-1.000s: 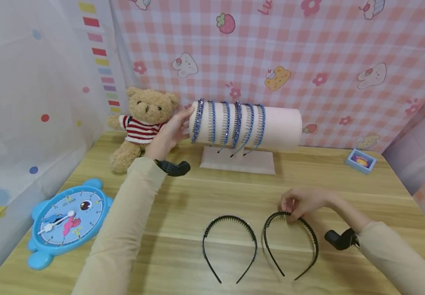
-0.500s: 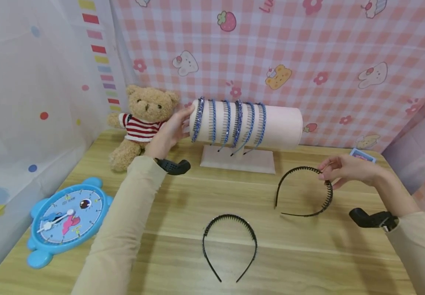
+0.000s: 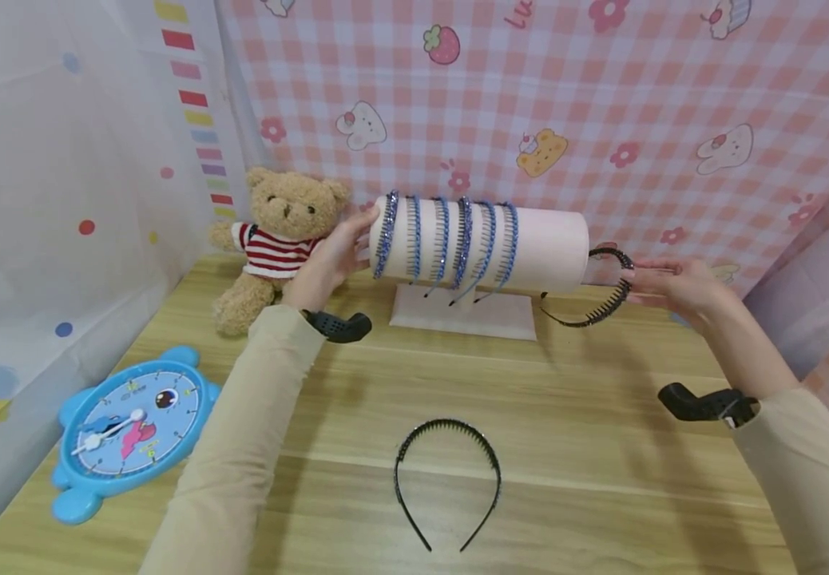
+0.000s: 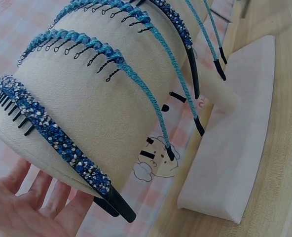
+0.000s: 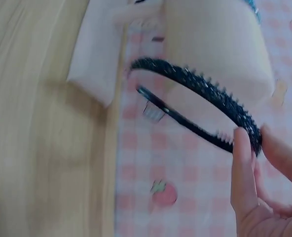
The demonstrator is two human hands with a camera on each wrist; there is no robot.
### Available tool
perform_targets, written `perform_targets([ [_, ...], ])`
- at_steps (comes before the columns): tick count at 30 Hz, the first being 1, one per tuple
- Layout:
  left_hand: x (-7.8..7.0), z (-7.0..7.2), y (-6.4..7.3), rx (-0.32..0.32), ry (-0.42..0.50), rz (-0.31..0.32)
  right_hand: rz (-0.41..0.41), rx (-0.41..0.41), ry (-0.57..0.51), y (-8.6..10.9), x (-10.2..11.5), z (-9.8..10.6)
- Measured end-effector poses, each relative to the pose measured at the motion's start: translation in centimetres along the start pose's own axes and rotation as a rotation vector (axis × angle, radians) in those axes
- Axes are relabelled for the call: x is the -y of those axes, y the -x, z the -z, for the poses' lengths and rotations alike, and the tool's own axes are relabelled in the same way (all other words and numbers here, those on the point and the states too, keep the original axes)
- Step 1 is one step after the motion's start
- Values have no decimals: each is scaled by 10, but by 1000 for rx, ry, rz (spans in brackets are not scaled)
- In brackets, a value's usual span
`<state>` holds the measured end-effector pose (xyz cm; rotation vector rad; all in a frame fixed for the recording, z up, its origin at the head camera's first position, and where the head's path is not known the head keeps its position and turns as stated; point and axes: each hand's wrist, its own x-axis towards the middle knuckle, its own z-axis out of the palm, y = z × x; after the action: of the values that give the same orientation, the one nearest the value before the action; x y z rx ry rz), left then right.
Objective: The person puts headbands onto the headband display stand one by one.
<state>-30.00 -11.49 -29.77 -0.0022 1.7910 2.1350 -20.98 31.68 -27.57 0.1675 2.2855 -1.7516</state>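
Several blue headbands (image 3: 486,239) encircle a cream cylindrical display stand (image 3: 551,247) at the back of the table. My left hand (image 3: 335,251) rests on the stand's left end. In the left wrist view, its fingers (image 4: 47,195) lie fairly straight against that end, beside a blue glittery headband (image 4: 57,138). My right hand (image 3: 680,291) pinches a black toothed headband (image 3: 604,307) at its curved top, between thumb and fingers. The headband's tips point left, at the stand's right end. Another black headband (image 3: 450,423) lies on the table in front.
A teddy bear (image 3: 285,216) in a striped shirt sits left of the stand. At the left lies a blue toy clock (image 3: 141,423). Behind my right hand, a small blue box (image 3: 679,319) is mostly hidden. A pink checked cloth (image 3: 565,96) hangs behind the table (image 3: 529,511).
My right hand has lifted one black headband off the table, turned it sideways and carried it back to the stand's right end. My left hand has stayed in place.
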Motion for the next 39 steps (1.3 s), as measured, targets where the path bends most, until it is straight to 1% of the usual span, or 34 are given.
perform_targets([
  [2,1,1,-1,1,7,0,24,-45,-74,0,9,-8],
  [4,2,2,-3,4,12,1,51,-68,-171,1,18,-16],
  [6,3,2,-4,-1,13,2,80,-96,-212,2,26,-25],
  [8,2,2,-3,-5,13,6,101,-135,-210,2,33,-33],
  [11,2,2,-2,-10,17,7,112,-215,-136,-2,41,-44],
  [14,2,1,-2,-4,17,6,136,-254,-108,-6,44,-51],
  [16,3,1,-2,-3,19,5,171,-274,-41,-10,44,-55],
  [18,2,0,-1,3,19,4,223,-318,79,-13,43,-57],
  [20,2,-1,0,4,22,2,278,-368,261,-15,41,-59],
  [22,2,0,-1,6,25,-2,350,-385,437,-18,39,-59],
  [24,2,0,-1,4,22,-4,420,-363,557,-20,37,-57],
  [25,2,0,-1,2,20,-4,441,-336,594,-20,35,-56],
  [27,2,0,-2,-1,18,-3,482,-272,625,-21,32,-53],
  [29,2,0,-1,-5,17,1,487,-206,621,-21,28,-49],
  [34,2,1,-1,3,14,2,486,-41,567,-23,21,-39],
  [36,2,2,-1,10,12,-1,481,-2,565,-24,21,-36],
  [39,2,2,-2,17,6,-2,479,41,592,-26,26,-33],
])
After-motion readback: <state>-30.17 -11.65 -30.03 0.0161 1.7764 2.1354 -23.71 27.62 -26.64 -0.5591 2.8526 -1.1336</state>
